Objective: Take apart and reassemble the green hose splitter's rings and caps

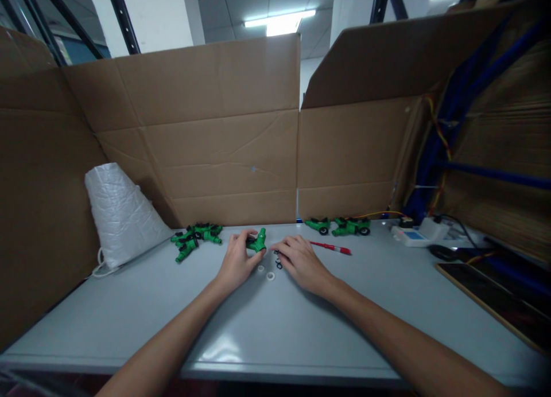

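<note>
My left hand (236,260) grips a green plastic fitting (257,241) with a short spout pointing up, held between thumb and fingers just above the table. My right hand (301,261) is beside it, fingers bent together and pointing down at the tabletop. Small black rings (279,265) lie under and next to its fingertips; whether one is pinched there is too small to tell. Two white rings (270,276) rest on the table between my hands. Behind the right hand lies a red screwdriver-like tool (336,248), partly hidden by it.
Several green fittings (187,249) lie in a group at the left; more green ones with black wheel-like parts (350,226) sit at the back right. A white padded bag (123,213) leans on the cardboard wall (215,139). A power strip (411,236) and cables are at the right.
</note>
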Demonstrator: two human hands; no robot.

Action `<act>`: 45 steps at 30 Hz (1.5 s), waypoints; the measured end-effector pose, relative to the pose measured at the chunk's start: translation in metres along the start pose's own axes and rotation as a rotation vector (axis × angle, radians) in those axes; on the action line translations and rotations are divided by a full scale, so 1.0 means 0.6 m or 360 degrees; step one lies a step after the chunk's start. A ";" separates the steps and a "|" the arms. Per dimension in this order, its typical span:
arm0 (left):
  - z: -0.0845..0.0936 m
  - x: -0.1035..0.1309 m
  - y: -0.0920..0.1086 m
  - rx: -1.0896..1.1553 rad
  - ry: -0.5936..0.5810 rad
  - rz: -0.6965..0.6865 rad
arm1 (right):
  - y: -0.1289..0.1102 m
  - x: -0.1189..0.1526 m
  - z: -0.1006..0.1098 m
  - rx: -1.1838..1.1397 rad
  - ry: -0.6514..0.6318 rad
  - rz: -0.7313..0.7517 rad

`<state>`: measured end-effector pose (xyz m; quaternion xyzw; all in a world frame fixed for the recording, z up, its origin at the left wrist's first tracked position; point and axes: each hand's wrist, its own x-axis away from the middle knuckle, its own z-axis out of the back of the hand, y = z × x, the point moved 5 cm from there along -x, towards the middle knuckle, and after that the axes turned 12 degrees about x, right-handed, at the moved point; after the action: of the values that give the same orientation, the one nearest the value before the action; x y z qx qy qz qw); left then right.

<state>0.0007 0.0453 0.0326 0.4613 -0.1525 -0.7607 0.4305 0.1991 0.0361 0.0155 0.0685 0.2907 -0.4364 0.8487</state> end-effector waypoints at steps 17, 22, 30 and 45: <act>0.010 -0.006 -0.002 -0.0046 0.0104 0.0018 | -0.001 -0.003 0.011 -0.0003 0.0069 -0.0143; 0.007 -0.005 0.000 -0.0050 0.0065 0.0038 | -0.001 -0.004 0.017 -0.0053 0.0096 -0.0181; 0.009 -0.005 0.002 -0.0064 0.0061 0.0046 | 0.003 -0.005 0.016 -0.0124 0.0112 -0.0206; 0.017 -0.006 -0.012 -0.0243 0.0066 0.0115 | 0.001 -0.004 0.020 -0.0098 -0.0175 0.0144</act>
<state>-0.0109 0.0505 0.0357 0.4370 -0.1015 -0.7444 0.4946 0.2036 0.0341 0.0264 0.0315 0.2536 -0.3917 0.8839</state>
